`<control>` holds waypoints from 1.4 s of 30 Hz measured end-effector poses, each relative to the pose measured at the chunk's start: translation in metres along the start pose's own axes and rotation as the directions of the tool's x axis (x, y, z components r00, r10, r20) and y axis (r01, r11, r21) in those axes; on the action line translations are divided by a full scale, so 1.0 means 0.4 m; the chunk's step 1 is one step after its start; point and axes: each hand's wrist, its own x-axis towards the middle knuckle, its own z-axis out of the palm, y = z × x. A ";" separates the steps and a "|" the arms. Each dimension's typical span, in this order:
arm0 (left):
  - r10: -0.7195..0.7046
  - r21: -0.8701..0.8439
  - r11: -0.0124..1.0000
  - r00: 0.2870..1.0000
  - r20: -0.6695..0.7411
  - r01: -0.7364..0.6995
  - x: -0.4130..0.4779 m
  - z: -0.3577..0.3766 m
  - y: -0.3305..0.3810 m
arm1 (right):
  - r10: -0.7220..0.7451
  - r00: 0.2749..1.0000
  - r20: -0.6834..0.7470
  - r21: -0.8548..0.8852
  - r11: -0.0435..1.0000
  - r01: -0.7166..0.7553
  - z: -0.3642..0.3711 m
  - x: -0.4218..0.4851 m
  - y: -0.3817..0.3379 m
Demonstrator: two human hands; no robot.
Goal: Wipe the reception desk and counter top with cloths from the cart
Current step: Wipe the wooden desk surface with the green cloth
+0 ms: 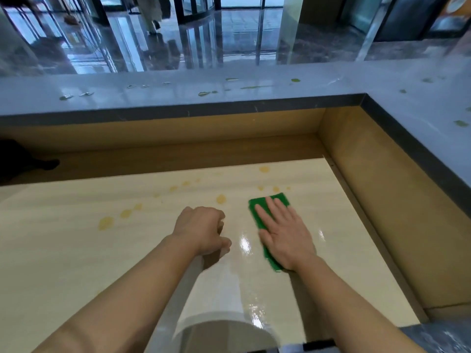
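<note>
A folded green cloth (260, 208) lies on the pale wooden desk (76, 250), right of centre. My right hand (285, 233) presses flat on the cloth with fingers spread, covering most of it. My left hand (202, 229) rests beside it on the desk as a loose fist with nothing in it. Yellow-orange stains (105, 222) dot the desk ahead of and left of my hands. The raised grey counter top (280, 80) runs along the back and right, with green and clear spots on it.
Wooden panels (382, 200) wall the desk at the back and right under the counter. A dark object (23, 161) sits at the far left edge. Beyond the counter lies a glossy lobby floor, with a person's legs far off.
</note>
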 end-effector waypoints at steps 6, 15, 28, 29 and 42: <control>-0.015 -0.035 0.999 0.988 -0.151 0.010 0.102 -0.006 -0.098 | 0.390 0.919 -0.058 -0.006 0.920 -0.391 -0.011 0.086 0.208; 0.067 -0.116 0.990 0.994 -0.085 -0.077 0.222 0.041 -0.125 | 0.650 0.759 -0.043 0.163 0.754 -0.637 -0.020 0.239 -0.001; -0.026 0.103 0.995 0.987 0.157 0.010 0.256 -0.011 -0.068 | 0.090 0.996 0.002 0.028 0.996 -0.090 -0.042 0.250 0.069; -0.031 0.110 0.994 0.985 0.167 0.012 0.257 -0.013 -0.065 | 0.153 0.988 -0.001 0.029 0.988 -0.152 -0.044 0.242 0.120; -0.057 0.042 0.998 0.973 0.223 0.048 0.263 -0.017 -0.056 | 0.571 0.820 -0.028 0.074 0.819 -0.568 -0.046 0.339 0.090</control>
